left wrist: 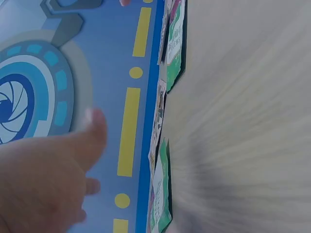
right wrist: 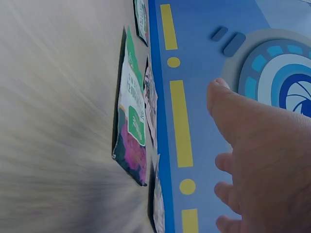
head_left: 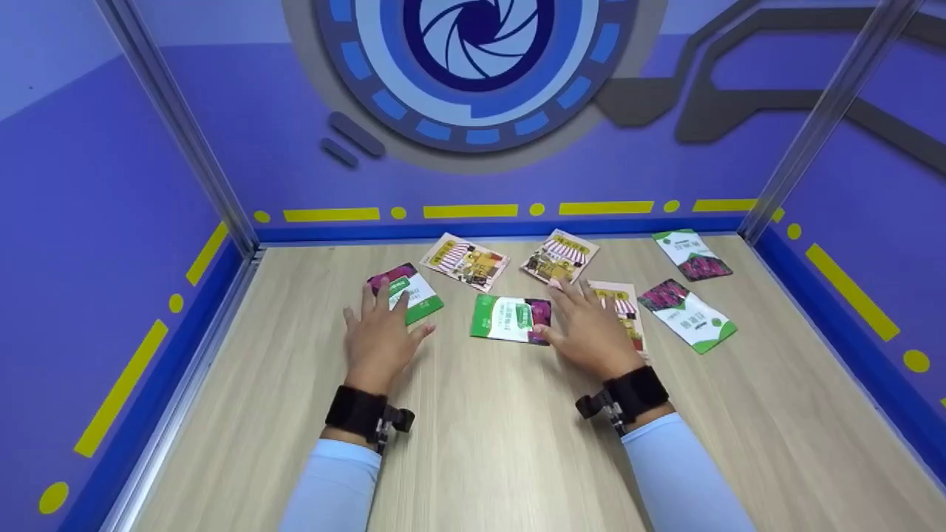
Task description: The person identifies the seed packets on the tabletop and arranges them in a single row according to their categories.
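Observation:
My left hand (head_left: pixel 378 341), fingers spread, is over the near edge of a green-and-white seed packet (head_left: pixel 423 301) with a magenta flower picture. My right hand (head_left: pixel 593 334) is spread too, its thumb overlapping the flower end of a second green-and-white packet (head_left: pixel 502 318). Beneath that palm lies a partly hidden packet with a striped awning (head_left: pixel 622 294). In the left wrist view the left thumb (left wrist: pixel 97 131) points away from the packets. The right wrist view shows the right thumb (right wrist: pixel 221 97) raised, with the second packet lying flat beyond. Neither hand grips anything.
Two more striped-awning packets (head_left: pixel 465 262) (head_left: pixel 559 256) lie toward the back wall. At the right are two green-and-white packets with purple flowers (head_left: pixel 692 255) (head_left: pixel 687 315). Blue printed panels (head_left: pixel 222 148) enclose the wooden table (head_left: pixel 473 443) at the back and both sides.

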Available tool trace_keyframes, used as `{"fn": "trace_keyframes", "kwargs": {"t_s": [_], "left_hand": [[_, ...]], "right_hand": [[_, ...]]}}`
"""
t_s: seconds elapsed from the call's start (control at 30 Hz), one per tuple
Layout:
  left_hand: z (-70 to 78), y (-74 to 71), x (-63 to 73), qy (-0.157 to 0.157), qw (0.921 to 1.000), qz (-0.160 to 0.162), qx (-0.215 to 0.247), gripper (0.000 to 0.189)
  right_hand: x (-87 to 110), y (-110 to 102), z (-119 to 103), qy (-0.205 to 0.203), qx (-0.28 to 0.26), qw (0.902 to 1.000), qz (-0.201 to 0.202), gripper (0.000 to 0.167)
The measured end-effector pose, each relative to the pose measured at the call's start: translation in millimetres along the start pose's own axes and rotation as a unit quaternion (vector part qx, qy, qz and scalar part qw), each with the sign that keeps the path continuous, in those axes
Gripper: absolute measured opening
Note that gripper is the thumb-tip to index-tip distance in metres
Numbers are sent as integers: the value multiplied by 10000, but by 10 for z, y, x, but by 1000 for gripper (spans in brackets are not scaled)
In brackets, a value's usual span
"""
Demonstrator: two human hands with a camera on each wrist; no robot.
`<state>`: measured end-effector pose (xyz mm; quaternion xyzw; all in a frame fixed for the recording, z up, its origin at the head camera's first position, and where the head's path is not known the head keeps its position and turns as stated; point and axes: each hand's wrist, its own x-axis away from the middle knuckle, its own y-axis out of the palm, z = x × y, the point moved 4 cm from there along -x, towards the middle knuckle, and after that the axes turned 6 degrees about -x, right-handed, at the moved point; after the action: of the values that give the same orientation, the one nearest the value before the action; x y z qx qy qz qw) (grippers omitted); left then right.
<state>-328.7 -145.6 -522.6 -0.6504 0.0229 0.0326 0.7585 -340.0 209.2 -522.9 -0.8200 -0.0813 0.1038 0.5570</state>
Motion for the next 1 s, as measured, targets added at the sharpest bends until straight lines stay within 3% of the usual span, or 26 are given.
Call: {"fn": "trace_keyframes", "kwargs": {"t_s": [0.23,0.4,0.6,0.83,1.0], "left_hand": [[-107,77,-79,-748,9935,-72,861,65],[-217,145,-241,-1388,9798,-229,1419,63],[-276,209,-446,-1426,9717,-34,1882,61],[-255,268,-529,-1810,9737,-125,1380,66],[-235,282,-565,-1958,9710,-176,1364,70]], "right_hand": [[33,98,-15,-67,-248,9986,-458,88],[-6,161,-43,-103,-313,9976,-602,82],[-26,190,-49,-44,-269,9978,-611,83],[-10,253,-17,14,-36,9955,-949,74],[0,269,-36,-76,169,9944,-1039,68]]}}
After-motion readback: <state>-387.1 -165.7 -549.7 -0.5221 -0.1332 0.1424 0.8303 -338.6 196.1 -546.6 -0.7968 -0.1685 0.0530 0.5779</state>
